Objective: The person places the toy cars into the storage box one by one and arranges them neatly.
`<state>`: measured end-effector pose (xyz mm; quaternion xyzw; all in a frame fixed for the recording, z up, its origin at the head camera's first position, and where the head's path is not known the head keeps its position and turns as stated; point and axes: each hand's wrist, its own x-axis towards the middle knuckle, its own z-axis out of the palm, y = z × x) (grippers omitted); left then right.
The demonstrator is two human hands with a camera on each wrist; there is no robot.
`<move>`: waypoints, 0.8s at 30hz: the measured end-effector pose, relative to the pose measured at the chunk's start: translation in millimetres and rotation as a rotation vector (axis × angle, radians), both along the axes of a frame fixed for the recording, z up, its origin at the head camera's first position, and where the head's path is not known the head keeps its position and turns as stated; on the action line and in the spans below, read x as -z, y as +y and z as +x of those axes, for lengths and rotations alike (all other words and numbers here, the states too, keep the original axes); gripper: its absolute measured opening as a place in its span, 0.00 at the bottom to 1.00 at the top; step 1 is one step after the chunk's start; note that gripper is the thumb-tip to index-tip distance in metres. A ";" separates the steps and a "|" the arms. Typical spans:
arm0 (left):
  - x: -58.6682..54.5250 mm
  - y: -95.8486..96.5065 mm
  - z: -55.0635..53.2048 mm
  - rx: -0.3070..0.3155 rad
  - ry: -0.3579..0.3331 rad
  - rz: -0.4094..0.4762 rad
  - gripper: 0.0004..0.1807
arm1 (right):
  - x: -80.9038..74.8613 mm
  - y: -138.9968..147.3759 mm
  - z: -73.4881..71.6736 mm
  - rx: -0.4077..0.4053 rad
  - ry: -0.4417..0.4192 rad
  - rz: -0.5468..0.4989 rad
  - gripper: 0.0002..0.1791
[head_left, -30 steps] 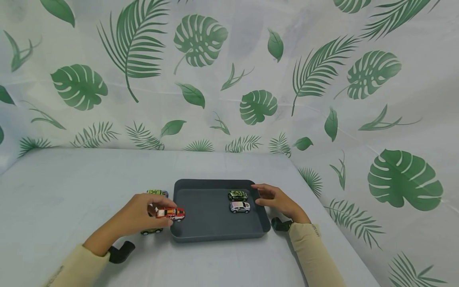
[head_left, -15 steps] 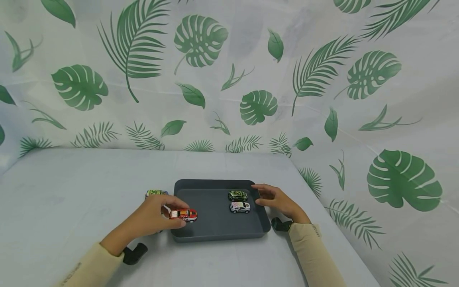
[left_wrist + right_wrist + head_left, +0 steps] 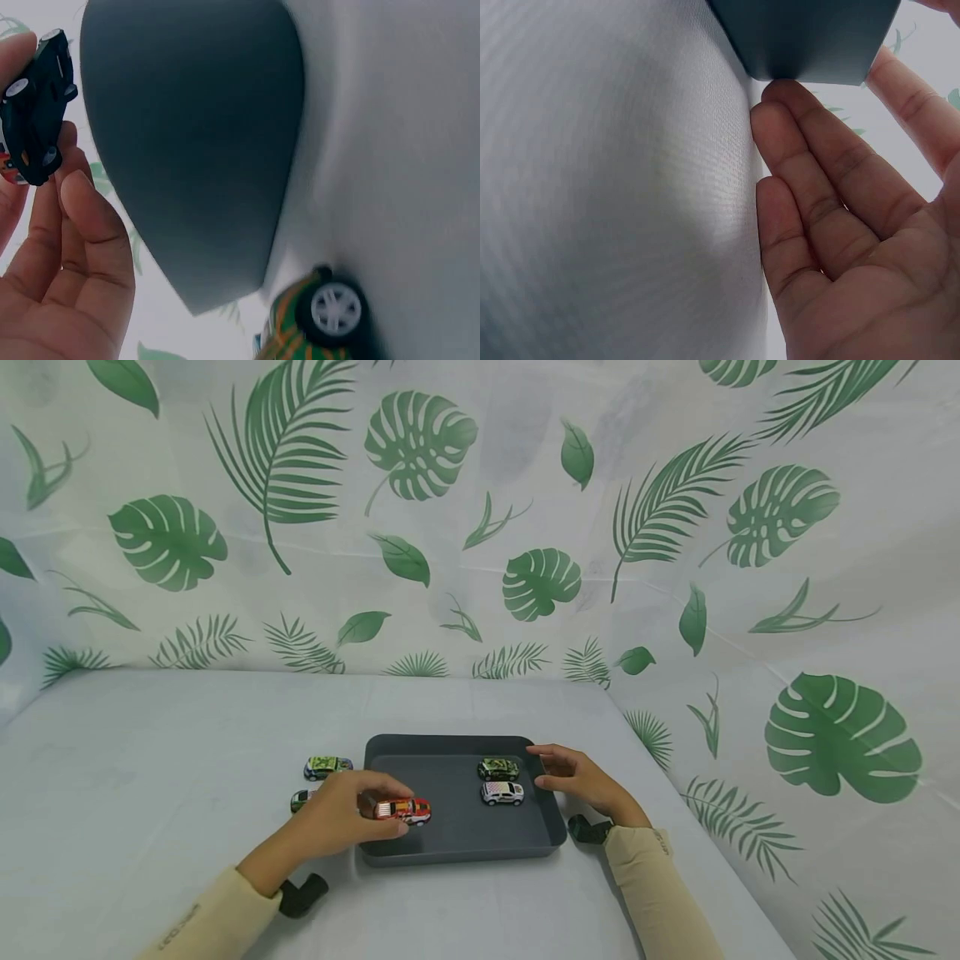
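Note:
My left hand (image 3: pixel 333 814) pinches a red toy car (image 3: pixel 405 811) between thumb and fingers, over the left part of a dark grey tray (image 3: pixel 461 862). In the left wrist view the dark underside and wheels of the held car (image 3: pixel 41 112) face the camera, beside the wall of the tray (image 3: pixel 195 150). At the tray's right edge rests my right hand (image 3: pixel 588 785), its fingertips at the rim. Its fingers (image 3: pixel 840 165) lie nearly straight in the right wrist view, close to the tray wall (image 3: pixel 810 37). Inside the tray, a green camouflage car (image 3: pixel 498 768) stands behind a white car (image 3: pixel 502 792).
Left of the tray, a yellow-green toy car (image 3: pixel 327 767) stands on the white table (image 3: pixel 187 760). Another car (image 3: pixel 302 799) is partly hidden behind my left hand. A leaf-printed cloth (image 3: pixel 465 585) hangs at the back and right.
My left hand has carried the red car rightward, from the tray's left rim to over its inside. A car behind that hand has come partly into sight. My right hand has stayed put.

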<state>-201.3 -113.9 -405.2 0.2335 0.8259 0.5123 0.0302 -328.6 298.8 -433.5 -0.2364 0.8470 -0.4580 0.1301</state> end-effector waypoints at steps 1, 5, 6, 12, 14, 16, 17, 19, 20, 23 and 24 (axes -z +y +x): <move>0.0 1.9 -0.1 0.002 -0.002 0.007 0.20 | 0.0 0.0 0.1 -0.002 0.000 0.000 0.34; -0.3 9.6 -0.5 -0.001 -0.004 0.023 0.21 | -0.7 -0.3 1.0 -0.003 -0.002 -0.002 0.34; -0.2 11.3 -0.7 -0.003 -0.004 0.024 0.21 | -0.9 -0.5 1.2 -0.003 -0.001 -0.002 0.34; 1.1 20.3 -2.5 0.001 0.002 0.029 0.20 | -1.5 -0.9 1.5 0.003 -0.001 -0.002 0.34; 1.5 23.3 -3.0 0.000 -0.002 0.028 0.20 | -1.5 -0.9 1.4 0.003 -0.002 -0.001 0.34; 1.9 26.2 -3.2 0.000 -0.010 0.030 0.20 | -1.4 -0.8 1.3 0.003 -0.002 0.000 0.34; 1.9 27.5 -3.3 -0.001 -0.013 0.030 0.20 | -1.4 -0.8 1.3 0.002 -0.002 0.001 0.34; 2.3 30.4 -3.3 -0.006 -0.012 0.027 0.20 | -1.4 -0.7 1.3 0.002 0.000 0.004 0.34; 2.4 31.7 -3.3 -0.007 -0.010 0.027 0.20 | -1.4 -0.7 1.3 0.002 0.000 0.004 0.34; 3.0 35.8 -3.9 -0.009 0.000 0.029 0.20 | -1.3 -0.5 1.1 0.005 0.000 0.008 0.34; 3.1 37.3 -3.9 -0.006 0.001 0.035 0.20 | -1.2 -0.4 0.9 0.007 -0.003 0.009 0.34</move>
